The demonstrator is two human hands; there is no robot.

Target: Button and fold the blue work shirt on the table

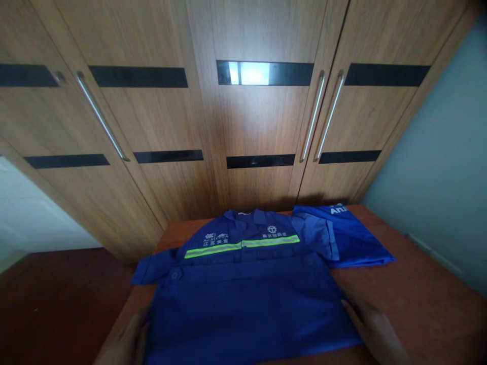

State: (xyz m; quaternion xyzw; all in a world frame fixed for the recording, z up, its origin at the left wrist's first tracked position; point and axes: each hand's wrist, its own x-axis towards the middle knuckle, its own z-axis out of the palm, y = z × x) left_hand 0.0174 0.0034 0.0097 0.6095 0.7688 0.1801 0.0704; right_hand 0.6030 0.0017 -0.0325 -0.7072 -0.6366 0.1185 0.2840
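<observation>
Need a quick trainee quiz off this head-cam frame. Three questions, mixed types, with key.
1. True or false: the sleeve at picture right, part of the dark blue shirt, overlaps the brighter blue cloth.

2. Multiple choice: what colour edges the stripe across the shirt's chest?
A. Red
B. Yellow-green
C. Orange

3. Short answer: which of the person's own hands is nearer the brighter blue cloth?

Key:
1. True
2. B
3. The right hand
</observation>
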